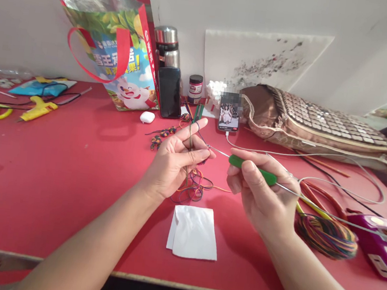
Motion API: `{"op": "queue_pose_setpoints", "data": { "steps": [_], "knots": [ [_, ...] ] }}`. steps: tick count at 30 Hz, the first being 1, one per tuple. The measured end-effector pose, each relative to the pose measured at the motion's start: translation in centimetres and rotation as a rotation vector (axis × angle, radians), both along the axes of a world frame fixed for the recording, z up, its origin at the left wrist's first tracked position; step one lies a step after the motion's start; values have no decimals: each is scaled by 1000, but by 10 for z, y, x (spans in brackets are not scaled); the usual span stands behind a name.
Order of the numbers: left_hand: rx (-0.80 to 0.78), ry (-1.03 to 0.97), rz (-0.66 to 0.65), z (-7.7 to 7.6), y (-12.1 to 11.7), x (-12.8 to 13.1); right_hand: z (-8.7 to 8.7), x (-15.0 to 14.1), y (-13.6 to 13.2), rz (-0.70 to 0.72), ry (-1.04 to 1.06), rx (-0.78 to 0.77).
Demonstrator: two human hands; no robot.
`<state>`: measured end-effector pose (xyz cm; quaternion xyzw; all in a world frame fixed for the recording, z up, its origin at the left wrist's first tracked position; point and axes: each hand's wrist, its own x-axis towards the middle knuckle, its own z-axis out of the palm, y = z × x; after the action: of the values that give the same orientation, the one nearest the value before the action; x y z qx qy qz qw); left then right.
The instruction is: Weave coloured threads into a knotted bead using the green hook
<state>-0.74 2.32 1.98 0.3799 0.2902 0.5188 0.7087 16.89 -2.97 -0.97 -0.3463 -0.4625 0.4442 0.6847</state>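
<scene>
My left hand [176, 158] pinches a thin multicoloured cord [191, 186] between thumb and fingers above the red table [51, 184]; the cord's loose loops lie just below the hand. My right hand [261, 193] is closed round the green handle of a crochet hook [252, 168], whose thin metal tip points left and meets the cord at my left fingertips. A ball of multicoloured cord [327, 235] rests to the right of my right wrist. Small knotted cord pieces [161, 137] lie behind my left hand.
A folded white paper [194, 232] lies near the front edge. At the back stand a printed bag [119, 56], a steel flask [166, 45], a dark phone [169, 91], a lit phone [229, 114] on a cable, and a brown handbag [316, 125]. A yellow glue gun [39, 108] lies left; a purple power strip [383, 250] lies right.
</scene>
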Motion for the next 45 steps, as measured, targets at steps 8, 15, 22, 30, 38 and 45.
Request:
{"op": "queue_pose_setpoints", "data": {
  "steps": [8,15,22,30,38,45],
  "knots": [
    [27,15,0,-2,0,-2,-4,1,0,-3,-35,23],
    [9,19,15,-2,2,-3,-4,2,-1,-14,-73,58],
    [-26,12,-5,0,3,-7,-2,3,-3,-22,-108,73],
    [-171,-105,-126,0,6,-10,2,5,-6,11,-92,1],
    [-215,-59,-88,1,5,-9,2,4,-6,-22,-107,-7],
    [-236,-103,-115,-1,8,-11,6,5,-4,1,-50,-60]
  ]
}}
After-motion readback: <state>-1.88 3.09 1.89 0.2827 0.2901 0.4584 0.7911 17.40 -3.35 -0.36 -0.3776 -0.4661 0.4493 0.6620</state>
